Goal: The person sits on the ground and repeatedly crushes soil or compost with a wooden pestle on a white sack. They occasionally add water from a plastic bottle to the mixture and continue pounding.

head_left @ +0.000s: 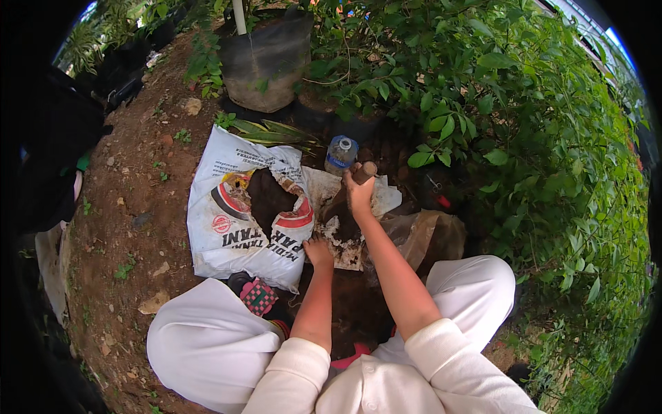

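Note:
My right hand (pixel 358 195) is closed around the brown wooden handle (pixel 365 171) of a small digging tool whose head goes down into dark soil. Lower down, my left hand (pixel 318 252) grips the torn edge of a white soil sack (pixel 227 241) printed in red and black. The sack lies open on the ground and holds dark soil (pixel 265 200). I squat over it in white trousers and a white top, knees spread to either side.
A clear plastic water bottle (pixel 340 153) stands just beyond the sack. Behind it sits a black grow bag (pixel 265 62) with a white pole. Dense green shrubs (pixel 538 138) fill the right side. Bare brown earth with stones lies left. A crumpled brown plastic bag (pixel 431 234) lies right.

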Motion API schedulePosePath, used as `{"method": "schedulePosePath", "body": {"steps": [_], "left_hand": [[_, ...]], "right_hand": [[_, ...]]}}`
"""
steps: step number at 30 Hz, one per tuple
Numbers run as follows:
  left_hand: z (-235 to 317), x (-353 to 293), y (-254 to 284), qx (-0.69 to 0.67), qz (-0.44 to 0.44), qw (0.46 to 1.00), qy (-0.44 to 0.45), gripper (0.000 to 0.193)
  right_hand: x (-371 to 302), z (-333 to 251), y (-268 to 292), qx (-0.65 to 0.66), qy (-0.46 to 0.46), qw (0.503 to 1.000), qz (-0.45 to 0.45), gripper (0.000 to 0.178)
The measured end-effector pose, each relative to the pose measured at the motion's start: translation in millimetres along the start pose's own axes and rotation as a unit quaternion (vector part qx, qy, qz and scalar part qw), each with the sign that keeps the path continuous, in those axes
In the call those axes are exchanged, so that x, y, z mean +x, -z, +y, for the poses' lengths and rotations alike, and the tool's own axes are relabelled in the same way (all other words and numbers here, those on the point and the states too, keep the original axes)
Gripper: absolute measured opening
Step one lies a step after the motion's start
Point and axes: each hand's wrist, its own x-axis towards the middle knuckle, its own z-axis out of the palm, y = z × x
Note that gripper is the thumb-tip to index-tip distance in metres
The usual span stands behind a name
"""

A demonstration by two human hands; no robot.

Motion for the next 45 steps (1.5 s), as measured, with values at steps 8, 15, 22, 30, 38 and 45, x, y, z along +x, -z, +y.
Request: {"method": "schedulePosePath", "body": {"steps": [8,15,22,30,38,45], "left_hand": [[-6,1,-5,0.008,0.018,1.000,0.007,0.035],[-2,6,-3,0.000,0.035,0.999,-0.008,0.044],[0,7,0,0.031,-0.027,0.999,-0.006,0.038],[82,-35,97,-0.264,-0.033,0.949,-0.171,0.041],[126,-50,98,-0.533,-0.083,0.814,-0.215,0.038],[80,-17,49,-0.520,0.060,0.847,-0.088,0.021]], "right_hand": [[29,2,-71,-0.255,-0.045,0.918,-0.300,0.041],[4,16,-56,-0.431,-0.048,0.855,-0.286,0.061],[-8,-33,132,-0.591,0.104,0.800,0.010,0.053],[-33,-45,297,-0.605,-0.374,0.702,0.036,0.072],[-46,-4,221,-0.580,-0.249,0.768,-0.108,0.062],[-4,-55,271,-0.262,-0.225,0.936,-0.070,0.020]]}}
